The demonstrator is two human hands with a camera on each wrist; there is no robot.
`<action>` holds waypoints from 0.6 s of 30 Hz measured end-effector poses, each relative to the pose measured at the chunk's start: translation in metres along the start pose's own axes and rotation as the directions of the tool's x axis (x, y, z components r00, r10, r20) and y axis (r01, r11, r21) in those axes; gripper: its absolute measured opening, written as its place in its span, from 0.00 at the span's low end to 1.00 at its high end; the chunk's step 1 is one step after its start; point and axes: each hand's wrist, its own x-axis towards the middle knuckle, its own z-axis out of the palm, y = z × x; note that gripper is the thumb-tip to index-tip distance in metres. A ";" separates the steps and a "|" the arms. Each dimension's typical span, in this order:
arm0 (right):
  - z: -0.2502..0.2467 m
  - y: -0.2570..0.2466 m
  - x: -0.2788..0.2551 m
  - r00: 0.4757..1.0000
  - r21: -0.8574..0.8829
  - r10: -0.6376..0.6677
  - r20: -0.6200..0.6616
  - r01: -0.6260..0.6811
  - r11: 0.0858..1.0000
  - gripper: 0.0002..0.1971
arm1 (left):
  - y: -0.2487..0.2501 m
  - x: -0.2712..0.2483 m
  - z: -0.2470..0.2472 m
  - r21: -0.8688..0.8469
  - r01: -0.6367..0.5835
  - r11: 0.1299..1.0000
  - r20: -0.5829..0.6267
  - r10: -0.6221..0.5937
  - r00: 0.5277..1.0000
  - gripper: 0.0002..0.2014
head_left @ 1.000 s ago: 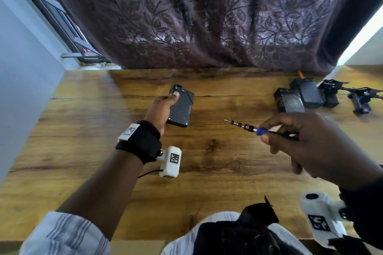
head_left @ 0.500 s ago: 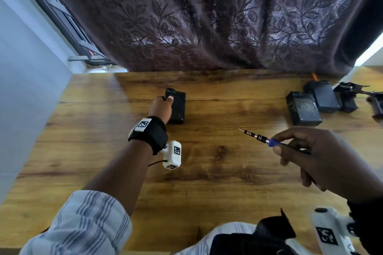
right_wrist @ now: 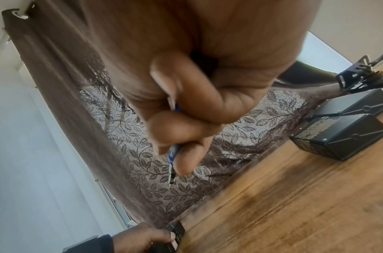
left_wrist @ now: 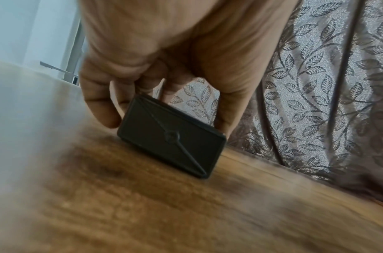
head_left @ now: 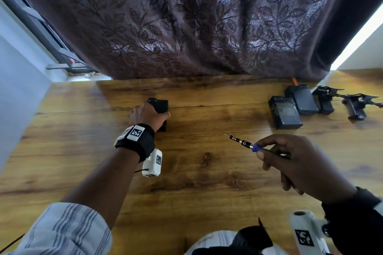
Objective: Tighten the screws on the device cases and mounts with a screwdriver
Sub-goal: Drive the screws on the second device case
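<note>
A small black device case [head_left: 160,106] [left_wrist: 172,137] stands on the wooden table [head_left: 207,182], far left of centre. My left hand [head_left: 148,115] [left_wrist: 151,95] grips it from above, fingers on one side and thumb on the other; one edge touches the wood, tilted in the left wrist view. My right hand [head_left: 290,157] [right_wrist: 182,119] hovers at the right and pinches a thin screwdriver [head_left: 246,144] [right_wrist: 172,164] with a blue collar, its tip pointing left toward the case, well apart from it. The case [right_wrist: 175,234] also shows at the bottom of the right wrist view.
Two more black cases [head_left: 286,113] [head_left: 302,98] lie at the far right, with black mounts [head_left: 356,105] beyond them. A dark leaf-patterned curtain [head_left: 196,27] hangs along the table's far edge. A grey wall [head_left: 18,89] bounds the left side.
My left hand has carried the black case away from me toward the curtain and lowered it onto the table. The right hand keeps the screwdriver in much the same pose.
</note>
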 end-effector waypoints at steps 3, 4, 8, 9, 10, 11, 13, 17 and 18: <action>0.000 0.000 0.000 1.000 0.010 -0.001 0.000 0.001 1.000 0.05 | 0.001 -0.003 -0.001 -0.004 -0.015 1.000 -0.012 0.015 1.000 0.37; 0.001 0.001 0.000 1.000 0.018 -0.004 -0.003 0.004 1.000 0.05 | 0.001 -0.005 -0.002 -0.008 -0.019 1.000 -0.013 0.019 1.000 0.38; 0.002 0.004 0.000 1.000 0.049 -0.009 -0.004 0.009 0.999 0.06 | -0.004 -0.007 -0.002 -0.015 -0.026 1.000 0.015 0.026 1.000 0.43; 0.002 0.006 0.000 1.000 0.063 -0.009 -0.003 0.009 0.998 0.06 | -0.007 -0.007 -0.001 -0.015 -0.039 0.999 0.015 0.039 0.999 0.44; 0.001 0.008 0.000 1.000 0.080 -0.010 -0.004 0.010 0.997 0.06 | -0.008 -0.007 0.000 -0.018 -0.066 0.998 0.013 0.066 0.998 0.45; 0.001 0.010 -0.001 1.000 0.098 -0.012 -0.006 0.013 0.995 0.06 | -0.010 -0.009 0.000 -0.009 -0.093 0.996 0.019 0.093 0.995 0.48; -0.001 0.017 0.000 1.000 0.126 -0.015 -0.025 0.018 0.992 0.06 | -0.013 -0.011 0.000 0.054 -0.138 0.989 0.057 0.135 0.989 0.52; -0.004 0.032 0.003 0.992 0.258 0.046 -0.119 -0.014 0.966 0.05 | -0.013 -0.012 0.001 0.100 -0.162 0.982 0.068 0.156 0.985 0.53; -0.004 0.036 0.004 0.986 0.319 0.085 -0.145 -0.035 0.947 0.06 | -0.013 -0.010 0.001 0.098 -0.166 0.981 0.064 0.160 0.985 0.52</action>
